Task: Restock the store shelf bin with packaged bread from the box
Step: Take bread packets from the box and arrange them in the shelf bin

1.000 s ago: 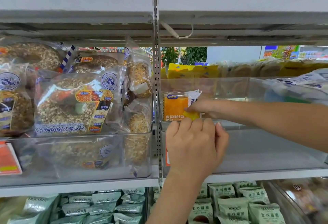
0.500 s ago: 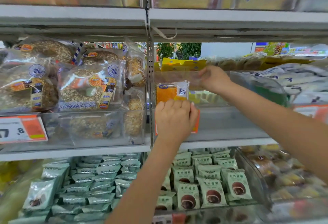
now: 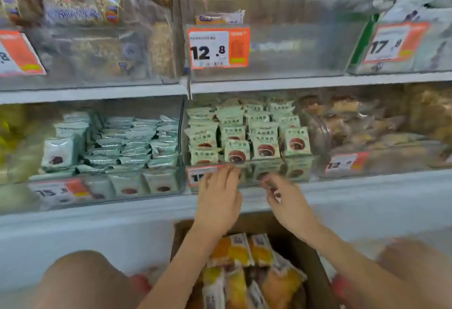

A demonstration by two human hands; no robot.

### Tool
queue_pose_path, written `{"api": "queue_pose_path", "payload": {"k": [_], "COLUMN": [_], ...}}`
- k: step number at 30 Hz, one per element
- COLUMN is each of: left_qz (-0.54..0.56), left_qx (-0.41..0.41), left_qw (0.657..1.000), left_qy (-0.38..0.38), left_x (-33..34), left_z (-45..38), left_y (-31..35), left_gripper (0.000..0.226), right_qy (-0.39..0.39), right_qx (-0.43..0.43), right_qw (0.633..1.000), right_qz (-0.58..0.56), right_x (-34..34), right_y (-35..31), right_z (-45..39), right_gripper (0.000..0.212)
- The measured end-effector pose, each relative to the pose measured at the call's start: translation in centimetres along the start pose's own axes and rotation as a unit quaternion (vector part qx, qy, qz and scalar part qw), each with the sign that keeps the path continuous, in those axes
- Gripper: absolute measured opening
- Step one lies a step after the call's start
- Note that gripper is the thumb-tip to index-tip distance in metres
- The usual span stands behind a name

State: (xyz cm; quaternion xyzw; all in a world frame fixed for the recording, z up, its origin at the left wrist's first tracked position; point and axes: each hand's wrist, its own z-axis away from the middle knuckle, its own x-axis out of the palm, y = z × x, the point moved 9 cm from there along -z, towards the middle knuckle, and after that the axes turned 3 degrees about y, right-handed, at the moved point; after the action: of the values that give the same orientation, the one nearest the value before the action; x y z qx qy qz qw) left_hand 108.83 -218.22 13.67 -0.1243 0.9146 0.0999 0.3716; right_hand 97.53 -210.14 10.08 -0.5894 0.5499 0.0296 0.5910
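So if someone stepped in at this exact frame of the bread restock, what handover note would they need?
Left hand: empty, fingers fairly straight, in front of the lower shelf edge above the box.
Right hand: fingers loosely curled, nothing visibly held, though the frame is blurred.
Box: on the floor between the knees, several orange-and-white bread packs inside.
Target bin: clear bin behind the 12.8 price tag, holding one bread pack at its left end; otherwise mostly bare.
Done: one pack shelved.
Left: move the remaining packs from the box up into that bin.
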Motion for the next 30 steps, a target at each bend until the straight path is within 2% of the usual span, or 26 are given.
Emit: {"api": "queue_pose_path", "payload": {"k": [1,3,5,6,9,11,14,18,21,23,24,26,28,30], "left_qz": [0.007,0.017,0.041,0.057,0.07,0.077,0.1,0.079,0.071,0.066,0.064,0.065,0.077,0.092], "left_qx": [-0.047,-0.127,-0.199,-0.243,-0.365,-0.416,-0.446,-0.446,-0.412,-0.389,-0.382,-0.378,-0.386,-0.392], "left_qw": [0.995,0.955,0.909,0.887,0.835,0.816,0.808,0.802,0.815,0.824,0.827,0.828,0.826,0.829], "left_qy": [-0.089,-0.266,-0.364,-0.389,-0.406,-0.393,-0.372,-0.39,-0.401,-0.405,-0.407,-0.409,-0.404,-0.389], "left_x": [2.5,7.6,10.3,10.8,10.7,10.4,10.2,9.8,9.6,9.6,9.6,9.5,9.3,9.0], "left_z": [2.8,9.6,17.1,20.5,27.3,28.3,28.3,29.3,28.7,28.3,28.2,28.1,28.1,27.8], "left_y": [-0.4,-1.4,-2.3,-2.6,-3.9,-4.8,-5.8,-6.0,-4.9,-4.4,-4.3,-4.1,-4.0,-4.0], "left_gripper": [0.039,0.042,0.043,0.041,0.032,0.03,0.028,0.026,0.026,0.031,0.033,0.036,0.036,0.034], "right_qy": [-0.06,-0.179,-0.282,-0.321,-0.375,-0.338,-0.265,-0.247,-0.299,-0.348,-0.357,-0.355,-0.337,-0.29], "right_qx": [0.024,0.075,0.134,0.16,0.231,0.299,0.371,0.328,0.281,0.289,0.301,0.326,0.331,0.326], "right_qw": [0.997,0.978,0.944,0.928,0.896,0.892,0.889,0.912,0.912,0.892,0.884,0.875,0.88,0.898], "right_qz": [0.029,0.076,0.103,0.098,0.049,-0.007,-0.044,-0.012,0.02,0.009,-0.011,-0.045,-0.045,-0.053], "right_x": [3.2,9.0,13.2,14.7,17.2,17.4,17.0,16.7,17.2,18.1,18.5,18.9,18.7,18.2], "right_y": [2.7,7.8,11.4,12.5,14.4,15.8,17.4,16.2,14.6,13.9,13.8,13.7,13.6,13.5], "right_z": [2.2,7.0,11.7,13.9,19.0,21.0,22.3,21.8,22.1,23.2,23.5,23.7,23.3,22.5], "right_gripper": [0.027,0.034,0.047,0.05,0.06,0.051,0.038,0.025,0.021,0.041,0.052,0.061,0.054,0.038]}}
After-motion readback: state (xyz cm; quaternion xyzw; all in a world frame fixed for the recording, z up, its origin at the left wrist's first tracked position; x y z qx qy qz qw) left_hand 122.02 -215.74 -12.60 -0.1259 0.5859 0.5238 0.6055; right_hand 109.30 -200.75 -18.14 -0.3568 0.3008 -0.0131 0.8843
